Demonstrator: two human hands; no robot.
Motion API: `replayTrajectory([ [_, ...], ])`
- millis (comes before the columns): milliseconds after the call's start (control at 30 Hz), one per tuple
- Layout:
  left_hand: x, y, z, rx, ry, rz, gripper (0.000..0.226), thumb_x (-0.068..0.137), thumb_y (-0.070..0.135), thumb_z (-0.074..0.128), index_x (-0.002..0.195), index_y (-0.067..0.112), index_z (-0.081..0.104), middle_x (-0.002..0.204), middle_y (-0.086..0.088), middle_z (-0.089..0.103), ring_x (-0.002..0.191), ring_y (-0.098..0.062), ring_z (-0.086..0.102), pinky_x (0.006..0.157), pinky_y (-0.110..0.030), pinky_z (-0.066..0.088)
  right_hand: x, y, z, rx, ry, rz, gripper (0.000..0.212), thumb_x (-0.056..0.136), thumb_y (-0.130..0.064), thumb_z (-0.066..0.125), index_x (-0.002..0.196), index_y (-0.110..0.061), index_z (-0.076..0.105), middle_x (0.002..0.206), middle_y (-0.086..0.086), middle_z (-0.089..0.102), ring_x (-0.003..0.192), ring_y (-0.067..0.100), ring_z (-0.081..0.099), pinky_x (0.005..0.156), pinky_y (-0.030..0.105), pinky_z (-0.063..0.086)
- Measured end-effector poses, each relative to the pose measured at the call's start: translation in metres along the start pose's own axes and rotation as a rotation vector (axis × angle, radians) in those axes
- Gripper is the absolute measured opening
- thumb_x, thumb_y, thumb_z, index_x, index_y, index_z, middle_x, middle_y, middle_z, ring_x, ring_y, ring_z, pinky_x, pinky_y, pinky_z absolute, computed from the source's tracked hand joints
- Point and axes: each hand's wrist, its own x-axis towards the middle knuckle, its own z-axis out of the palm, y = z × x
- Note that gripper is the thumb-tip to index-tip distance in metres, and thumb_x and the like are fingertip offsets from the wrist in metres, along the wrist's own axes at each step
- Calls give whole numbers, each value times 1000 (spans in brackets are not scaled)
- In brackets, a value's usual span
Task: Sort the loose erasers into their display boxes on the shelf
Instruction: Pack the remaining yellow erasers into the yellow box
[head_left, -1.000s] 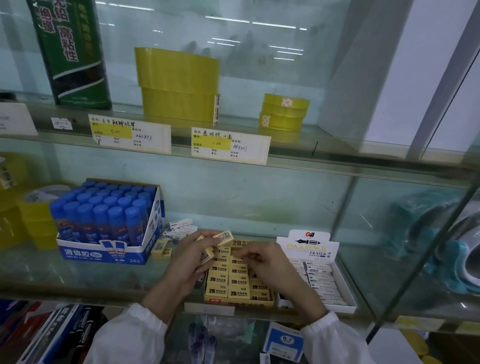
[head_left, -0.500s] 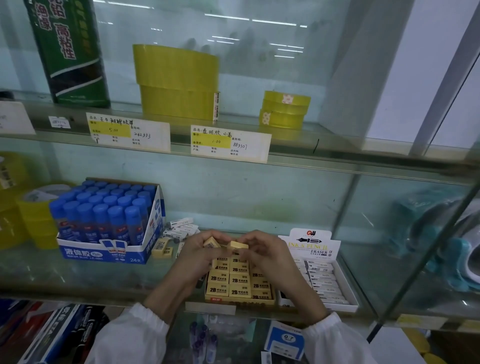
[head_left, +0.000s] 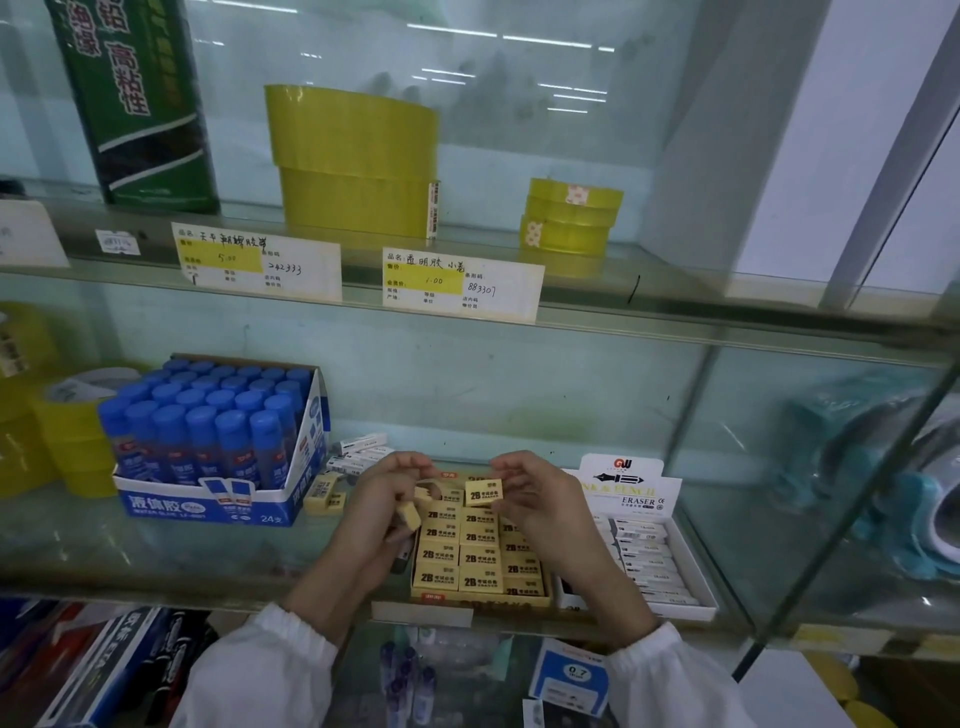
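The right hand (head_left: 537, 501) pinches one yellow 2B eraser (head_left: 483, 492) between thumb and fingertips, label facing the camera, just above the far end of the yellow box (head_left: 519, 603). That box sits at the near edge of the glass shelf (head_left: 156, 551), packed with rows of the same erasers. To the left, the left hand (head_left: 376, 512) is curled around a small bunch (head_left: 409, 514) of yellow erasers, held beside the box's left edge. The two hands are close but apart. Touching the yellow box on the right stands the white box (head_left: 623, 488), filled with white erasers. Farther left, loose yellow erasers (head_left: 324, 496) lie against the glue box (head_left: 208, 506), and loose white erasers (head_left: 358, 454) lie just behind them. White sleeves cover both wrists.
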Motion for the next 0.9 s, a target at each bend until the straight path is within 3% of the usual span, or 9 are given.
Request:
replayTrajectory([
  [133,-2,2,2,-5,42,-31,30,81,-16,41,98,2,60,77,-9,69,45,-14,34,31,-19,20,4,3,4,-290,3,-86,25,84,-4,72,105,-16,71,107,-2,70,97,11,65,89,25,56],
  [200,-4,3,4,-10,46,-26,32,82,-17,42,103,0,60,85,-11,72,51,-16,52,31,-18,23,5,5,5,-374,-6,-115,22,84,-8,72,105,-15,74,108,-1,71,95,13,64,89,29,55],
  [300,-7,4,7,-38,42,0,32,90,-14,42,116,-1,56,106,-18,75,87,-24,74,32,-18,26,5,6,8,-422,-36,-162,19,88,-12,69,105,-13,76,112,-2,69,98,11,63,93,27,53],
  [400,-12,7,10,-19,22,33,26,99,-4,44,122,4,54,110,-17,76,78,-17,76,34,-19,26,4,9,8,-419,-63,-182,17,90,-11,66,103,-12,77,109,-5,62,96,6,57,89,17,50],
  [533,-11,5,10,12,-4,20,26,101,9,52,127,7,50,113,-8,77,91,-27,77,56,-30,37,2,10,3,-401,-54,-188,23,89,0,61,100,-12,78,103,-6,58,95,9,56,81,1,37],
  [633,-10,4,9,68,-22,12,32,98,18,59,122,-2,54,115,-7,76,89,-30,77,69,-43,38,1,6,3,-361,18,-201,24,91,-4,60,107,-15,74,102,-3,62,94,13,60,80,8,42],
  [733,-16,5,13,211,-84,35,25,94,20,66,113,5,69,106,-13,78,88,-35,75,83,-46,50,-3,-3,7,-342,-12,-332,36,88,-21,68,123,-27,63,106,-12,57,98,0,55,83,15,47],
  [800,-18,5,15,252,-94,59,22,90,18,71,108,7,74,95,-18,78,74,-30,74,69,-35,58,-4,-6,8,-360,-25,-384,42,85,-29,71,126,-32,59,108,-15,56,97,-6,51,82,12,45],
  [900,-20,6,18,331,-60,66,17,89,22,73,100,11,77,86,-13,79,66,-24,74,52,-23,56,-3,-8,5,-329,-12,-358,43,82,-35,74,123,-32,61,103,-19,57,88,-12,49,78,6,40],
])
